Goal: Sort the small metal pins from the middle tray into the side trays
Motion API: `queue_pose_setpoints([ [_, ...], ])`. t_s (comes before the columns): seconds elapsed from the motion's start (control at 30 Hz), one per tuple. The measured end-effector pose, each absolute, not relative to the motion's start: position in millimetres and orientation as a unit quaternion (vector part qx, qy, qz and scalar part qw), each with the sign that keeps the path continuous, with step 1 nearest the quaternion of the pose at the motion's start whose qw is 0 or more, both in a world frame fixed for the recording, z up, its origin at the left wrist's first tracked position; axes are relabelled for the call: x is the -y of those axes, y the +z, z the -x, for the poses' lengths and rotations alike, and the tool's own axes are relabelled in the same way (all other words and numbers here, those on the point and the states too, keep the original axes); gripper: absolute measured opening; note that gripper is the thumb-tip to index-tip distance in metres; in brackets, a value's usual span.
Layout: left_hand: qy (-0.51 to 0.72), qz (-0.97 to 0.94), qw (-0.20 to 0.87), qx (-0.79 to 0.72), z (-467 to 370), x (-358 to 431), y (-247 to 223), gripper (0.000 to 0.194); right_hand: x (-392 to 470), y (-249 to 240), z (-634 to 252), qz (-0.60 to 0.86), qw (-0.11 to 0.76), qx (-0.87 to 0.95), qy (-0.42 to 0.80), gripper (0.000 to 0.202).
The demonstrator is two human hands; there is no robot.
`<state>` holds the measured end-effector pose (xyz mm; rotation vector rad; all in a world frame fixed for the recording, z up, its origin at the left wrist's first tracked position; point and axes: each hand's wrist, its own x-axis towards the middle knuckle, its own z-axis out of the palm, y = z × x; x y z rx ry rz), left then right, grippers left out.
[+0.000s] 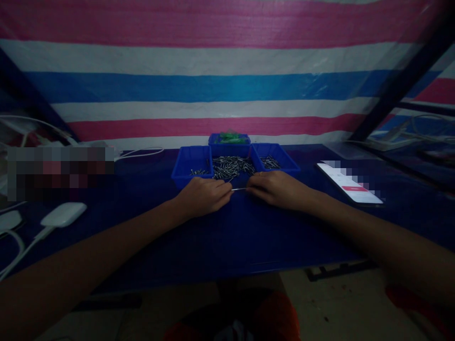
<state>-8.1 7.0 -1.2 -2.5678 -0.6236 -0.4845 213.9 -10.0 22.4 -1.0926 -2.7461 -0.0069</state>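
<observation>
My left hand (208, 195) and my right hand (272, 187) face each other low over the table, both closed in a pinch. A thin, shiny metal rod (239, 189) spans the gap between their fingertips, one end at each hand. The dim light hides its exact kind. Just beyond the hands lies a heap of thin metal pieces (232, 166), like screws or pins. The left blue bin (192, 158) holds a few such pieces. More of them lie in the right blue bin (284, 158), close behind my right hand.
A third blue bin (229, 148) with green bags (231, 138) stands behind the heap. On the right a lit phone (350, 184) lies on the blue table (234, 237). A white charger (64, 214) with cables sits at left. Striped sheeting (220, 87) hangs behind.
</observation>
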Motion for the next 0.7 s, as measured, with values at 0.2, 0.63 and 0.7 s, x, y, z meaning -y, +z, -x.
queue_pose_setpoints([
  [0.2, -0.175, 0.928, 0.222, 0.243, 6.8, -5.5, -0.5, 0.03, 11.3, 21.9, -212.3, 0.378, 0.093, 0.921, 0.003, 0.025],
  [0.63, -0.161, 0.924, 0.239, 0.251, 6.4, -6.1, -1.5, 0.033, 12.0, 22.0, -212.3, 0.378, 0.071, 0.923, 0.029, 0.029],
  [0.7, -0.153, 0.924, 0.238, 0.256, 6.5, -6.6, -2.6, 0.034, 12.2, 21.5, -212.2, 0.375, 0.078, 0.923, 0.032, 0.027],
])
